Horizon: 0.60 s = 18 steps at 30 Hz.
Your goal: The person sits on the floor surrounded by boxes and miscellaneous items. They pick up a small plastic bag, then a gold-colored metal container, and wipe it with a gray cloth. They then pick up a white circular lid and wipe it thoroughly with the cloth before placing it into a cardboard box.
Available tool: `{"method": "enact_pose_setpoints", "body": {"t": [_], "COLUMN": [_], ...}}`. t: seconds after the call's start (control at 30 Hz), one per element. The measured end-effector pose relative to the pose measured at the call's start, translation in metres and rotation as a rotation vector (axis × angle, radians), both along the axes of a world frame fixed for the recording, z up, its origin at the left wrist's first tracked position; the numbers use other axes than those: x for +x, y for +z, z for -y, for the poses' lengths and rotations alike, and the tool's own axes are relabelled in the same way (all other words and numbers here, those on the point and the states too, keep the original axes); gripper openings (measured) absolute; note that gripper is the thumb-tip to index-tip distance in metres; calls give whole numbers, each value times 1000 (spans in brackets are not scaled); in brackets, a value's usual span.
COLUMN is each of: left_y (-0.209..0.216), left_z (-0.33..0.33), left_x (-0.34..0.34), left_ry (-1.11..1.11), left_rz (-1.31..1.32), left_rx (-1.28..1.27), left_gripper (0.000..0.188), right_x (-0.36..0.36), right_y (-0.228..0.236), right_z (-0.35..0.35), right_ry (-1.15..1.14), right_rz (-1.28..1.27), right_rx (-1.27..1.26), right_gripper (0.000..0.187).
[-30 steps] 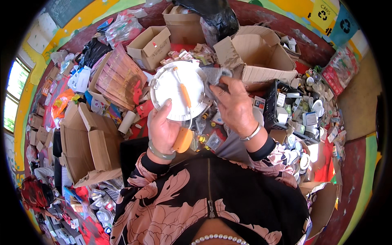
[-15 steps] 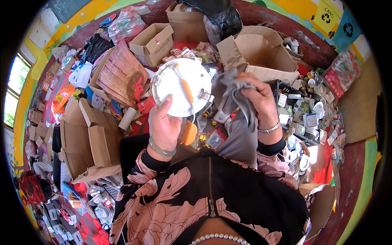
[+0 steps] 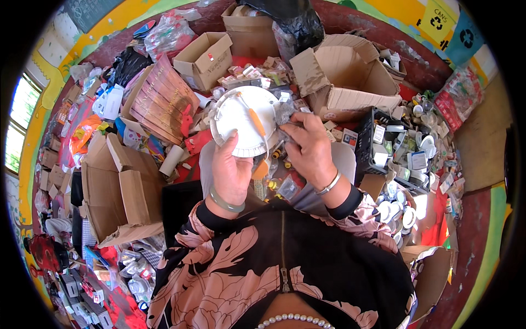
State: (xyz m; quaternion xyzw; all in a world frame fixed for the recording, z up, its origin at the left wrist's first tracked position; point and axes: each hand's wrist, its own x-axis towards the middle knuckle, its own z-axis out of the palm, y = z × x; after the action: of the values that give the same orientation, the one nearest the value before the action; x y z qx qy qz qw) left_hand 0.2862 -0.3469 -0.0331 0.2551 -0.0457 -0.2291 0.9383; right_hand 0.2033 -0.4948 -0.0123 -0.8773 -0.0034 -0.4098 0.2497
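Observation:
My left hand [image 3: 229, 178] grips a round white disc-shaped light panel [image 3: 249, 118] by its lower edge, thumb on the face. An orange plastic strip on a thin wire [image 3: 256, 122] lies across the panel, and an orange block [image 3: 261, 169] hangs below it. My right hand [image 3: 311, 148] is closed at the panel's right rim, with a bunched grey cloth [image 3: 284, 112] at its fingertips against the edge. Most of the cloth is hidden by the hand.
Open cardboard boxes stand at the left [image 3: 123, 189], far middle [image 3: 207, 60] and far right [image 3: 350, 71]. A black crate [image 3: 378, 142] of small packages is at my right. Small boxes [image 3: 274, 71] and loose lamp parts [image 3: 402, 211] lie heaped around.
My right hand has moved left and slightly down with the grey cloth, from beside the panel onto its right rim. The panel has shifted slightly and tilted in my left hand.

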Motion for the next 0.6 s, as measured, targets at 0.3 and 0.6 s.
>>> {"method": "enact_pose_setpoints", "body": {"t": [0.3, 0.6], "left_y": [-6, -25], "left_z": [-8, -13], "left_x": [1, -2], "left_ry": [-101, -73], "left_rz": [51, 328], "left_rx": [99, 367], "left_gripper": [39, 27], "right_x": [9, -2], "right_y": [-9, 15], "right_z": [41, 80], "right_ry": [411, 259], "right_rz": [-387, 3], "right_rx": [272, 1193], "right_gripper": [20, 27]}}
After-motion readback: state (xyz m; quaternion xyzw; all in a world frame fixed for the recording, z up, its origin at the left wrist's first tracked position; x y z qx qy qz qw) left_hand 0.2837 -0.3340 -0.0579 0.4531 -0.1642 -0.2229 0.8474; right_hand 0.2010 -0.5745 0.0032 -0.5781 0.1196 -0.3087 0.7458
